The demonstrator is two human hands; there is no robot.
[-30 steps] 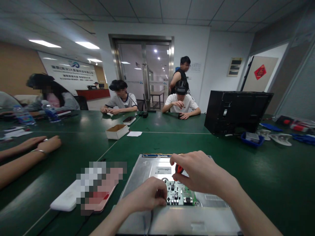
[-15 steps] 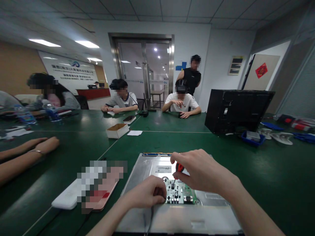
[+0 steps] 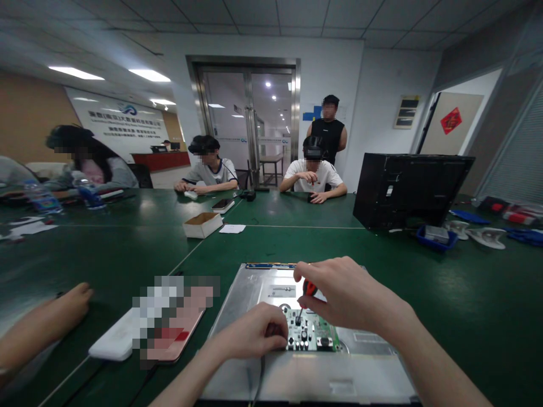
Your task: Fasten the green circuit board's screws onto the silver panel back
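Observation:
My right hand (image 3: 345, 294) is closed around the red and black handle of a screwdriver (image 3: 309, 288), held upright with its thin shaft pointing down at a green circuit board (image 3: 316, 330). The screwdriver's tip meets the board among small dark components. At the board's left edge, my left hand (image 3: 261, 330) has its fingers curled; what they grip, if anything, is hidden. Under the board lies a flat silver metal panel (image 3: 237, 299), like the back of a display. A dark cable (image 3: 260, 373) runs down from near my left hand.
Left of the panel lie a white power bank-like slab (image 3: 112, 342) and a pink phone (image 3: 182, 336). A co-worker's arm (image 3: 51, 319) rests farther left. Ahead stands an open cardboard box (image 3: 203, 225); a black monitor (image 3: 407, 192) and a blue tray (image 3: 436, 237) are at right.
Both my hands and the screwdriver stay almost in place. At left, the co-worker's arms have shifted, with one arm now showing lower. The standing person has turned to face forward.

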